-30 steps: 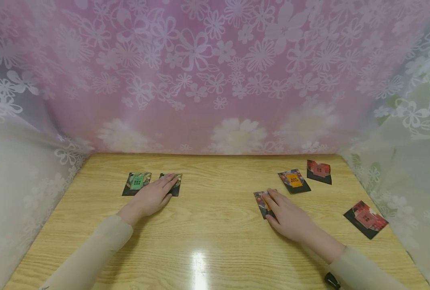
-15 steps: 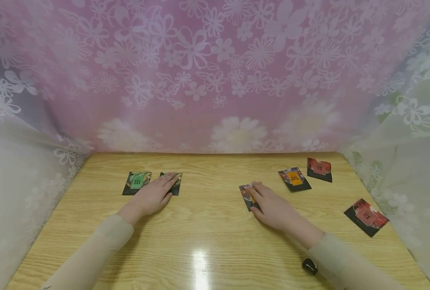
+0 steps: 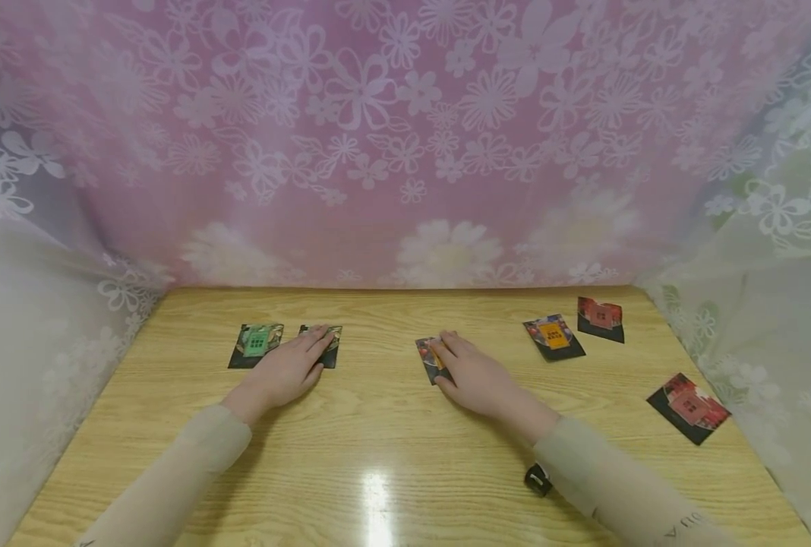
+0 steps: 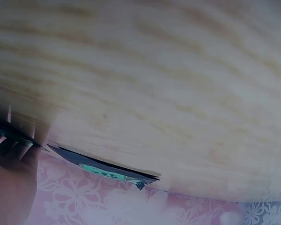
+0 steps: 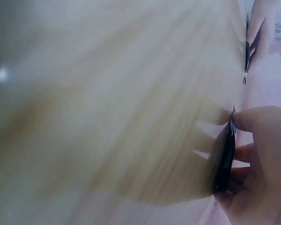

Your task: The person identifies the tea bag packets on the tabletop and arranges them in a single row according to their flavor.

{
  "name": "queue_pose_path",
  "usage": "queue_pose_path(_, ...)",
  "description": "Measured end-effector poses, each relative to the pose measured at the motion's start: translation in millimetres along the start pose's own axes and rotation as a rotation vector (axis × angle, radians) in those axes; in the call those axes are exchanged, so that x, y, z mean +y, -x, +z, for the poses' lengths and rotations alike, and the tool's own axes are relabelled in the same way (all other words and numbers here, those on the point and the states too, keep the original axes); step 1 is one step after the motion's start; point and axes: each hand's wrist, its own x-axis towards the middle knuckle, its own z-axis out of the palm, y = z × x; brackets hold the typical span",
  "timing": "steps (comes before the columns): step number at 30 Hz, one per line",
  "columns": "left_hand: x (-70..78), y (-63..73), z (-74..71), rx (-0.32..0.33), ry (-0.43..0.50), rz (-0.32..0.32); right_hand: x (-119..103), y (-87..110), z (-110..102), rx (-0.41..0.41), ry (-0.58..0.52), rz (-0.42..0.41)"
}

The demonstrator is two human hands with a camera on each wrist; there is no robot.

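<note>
In the head view my left hand rests on a small packet with a black lower edge, its extended fingers covering most of it. Beside that hand lies a green-labelled packet, also in the left wrist view as a packet seen nearly edge-on. Near the table's middle my right hand presses its fingers on an orange-labelled packet, partly hidden beneath them. The right wrist view has this packet edge-on under the fingers, with the thumb at one corner.
To the right lie another orange-labelled packet and two red-labelled packets, one at the back and a second red packet nearer the table's right edge. Floral curtains enclose the wooden table. A black object shows at the right sleeve.
My right hand has moved left across the table, and the orange-labelled packet under its fingers has moved with it. The left hand has stayed on its packet.
</note>
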Motion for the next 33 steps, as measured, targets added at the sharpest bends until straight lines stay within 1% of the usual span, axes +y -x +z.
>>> queue_pose_path(5, -0.5, 0.4, 0.3, 0.003, -0.004, 0.0, -11.5, -17.4, 1.8, 0.001, -0.013, 0.028)
queue_pose_path(9, -2.8, -0.4, 1.4, -0.002, -0.012, -0.004, -22.3, -32.6, 3.2, 0.025, -0.021, 0.026)
queue_pose_path(13, -3.2, -1.5, 2.1, -0.006, -0.013, -0.006, -35.2, -45.6, 3.3, 0.025, -0.021, 0.028)
queue_pose_path(20, -2.1, -2.4, 3.7, -0.02, -0.016, -0.015, -56.0, -62.3, 5.1, 0.023, -0.011, 0.037)
queue_pose_path(26, -2.3, -2.7, 4.1, -0.027, -0.016, -0.021, -65.8, -70.0, 6.3, 0.027, 0.014, 0.035)
queue_pose_path(29, -2.2, -2.8, 4.3, -0.024, -0.021, -0.017, -66.4, -70.0, 5.9, 0.042, 0.024, 0.007)
queue_pose_path(33, -2.9, -2.7, 4.9, -0.026, -0.023, -0.02, -63.1, -69.2, 3.1, 0.074, 0.052, -0.091)
